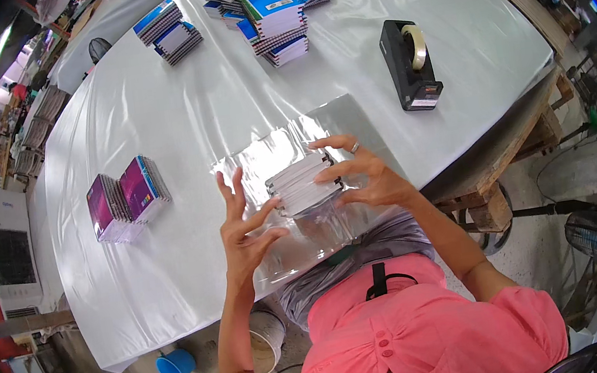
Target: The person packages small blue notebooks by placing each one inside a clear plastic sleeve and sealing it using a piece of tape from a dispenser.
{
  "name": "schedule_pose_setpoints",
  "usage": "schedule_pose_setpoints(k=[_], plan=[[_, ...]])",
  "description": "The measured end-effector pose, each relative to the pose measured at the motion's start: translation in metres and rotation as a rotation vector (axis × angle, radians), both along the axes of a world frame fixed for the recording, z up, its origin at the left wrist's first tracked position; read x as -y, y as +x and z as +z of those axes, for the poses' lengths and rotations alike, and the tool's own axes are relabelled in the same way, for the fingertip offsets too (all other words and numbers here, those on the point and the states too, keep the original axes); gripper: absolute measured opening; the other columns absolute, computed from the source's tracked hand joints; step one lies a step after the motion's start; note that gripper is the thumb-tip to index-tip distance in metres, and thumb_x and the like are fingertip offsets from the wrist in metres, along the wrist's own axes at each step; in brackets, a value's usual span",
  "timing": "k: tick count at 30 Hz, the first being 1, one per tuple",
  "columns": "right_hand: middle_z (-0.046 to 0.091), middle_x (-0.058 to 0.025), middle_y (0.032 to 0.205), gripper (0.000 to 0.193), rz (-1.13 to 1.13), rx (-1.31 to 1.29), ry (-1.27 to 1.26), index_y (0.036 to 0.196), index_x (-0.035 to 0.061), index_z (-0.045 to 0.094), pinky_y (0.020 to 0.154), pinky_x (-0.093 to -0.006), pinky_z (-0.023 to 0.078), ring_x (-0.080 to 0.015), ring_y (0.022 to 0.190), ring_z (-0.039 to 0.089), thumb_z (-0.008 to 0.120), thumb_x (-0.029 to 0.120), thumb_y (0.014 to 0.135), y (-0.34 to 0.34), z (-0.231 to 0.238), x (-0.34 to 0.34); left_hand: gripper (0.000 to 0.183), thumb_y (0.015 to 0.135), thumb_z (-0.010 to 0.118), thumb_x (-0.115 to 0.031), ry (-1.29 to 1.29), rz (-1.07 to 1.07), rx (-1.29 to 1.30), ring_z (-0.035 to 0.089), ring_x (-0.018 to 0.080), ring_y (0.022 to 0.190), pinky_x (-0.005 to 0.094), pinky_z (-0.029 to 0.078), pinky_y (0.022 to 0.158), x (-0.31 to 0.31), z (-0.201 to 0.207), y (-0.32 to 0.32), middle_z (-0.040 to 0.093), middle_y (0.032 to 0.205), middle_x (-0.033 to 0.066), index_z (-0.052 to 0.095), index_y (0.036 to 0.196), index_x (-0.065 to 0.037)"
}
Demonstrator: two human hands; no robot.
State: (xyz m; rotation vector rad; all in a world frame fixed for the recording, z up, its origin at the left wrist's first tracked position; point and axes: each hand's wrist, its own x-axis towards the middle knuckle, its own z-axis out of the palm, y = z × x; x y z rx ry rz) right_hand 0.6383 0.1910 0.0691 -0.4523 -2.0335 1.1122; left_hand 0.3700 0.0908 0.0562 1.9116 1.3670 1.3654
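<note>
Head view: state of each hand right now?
Left hand: open, at the left end of the notebook stack.
Right hand: open, at the right end of the notebook stack.

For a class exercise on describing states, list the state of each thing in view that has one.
Clear plastic sheet: spread out, creased
Notebook stack: on the sheet, page edges up
Left hand: open, fingers spread
Right hand: fingers spread, at the stack
Tape dispenser: loaded
Purple notebooks: stacked
Blue notebooks: piled up
White bucket: open
</note>
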Motion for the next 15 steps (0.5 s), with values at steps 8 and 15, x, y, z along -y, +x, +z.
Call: schedule_pose_setpoints(k=[8, 15], plan=[[0.049, -0.014, 0.138, 0.04, -0.062, -0.019, 0.079, 0.109, 0.0154, 0.072, 0.107, -0.043, 0.033, -0.0309, 0.13, 0.042, 0.081, 0.021, 0.07, -0.009, 0.001, 0.006, 0.053, 0.058, 0.087, -0.022, 0.039, -0.055, -0.228, 0.006, 0.0418, 0.146, 0.0546, 0.025, 0.112, -0.017, 0.027, 0.012, 0.035, 0.152, 0.0109, 0.074, 0.109, -0.027], [0.05, -0.0174, 0.135, 0.033, -0.133, -0.043, 0.115, 0.105, 0.0126, 0.073, 0.102, -0.0424, 0.037, -0.0324, 0.123, 0.048, 0.076, 0.029, 0.077, -0.009, -0.003, 0.011, 0.052, 0.061, 0.08, -0.007, 0.032, -0.004, -0.167, 0.01, 0.0414, 0.145, 0.0507, 0.02, 0.115, -0.012, 0.024, 0.029, 0.035, 0.151, 0.016, 0.073, 0.111, -0.021]])
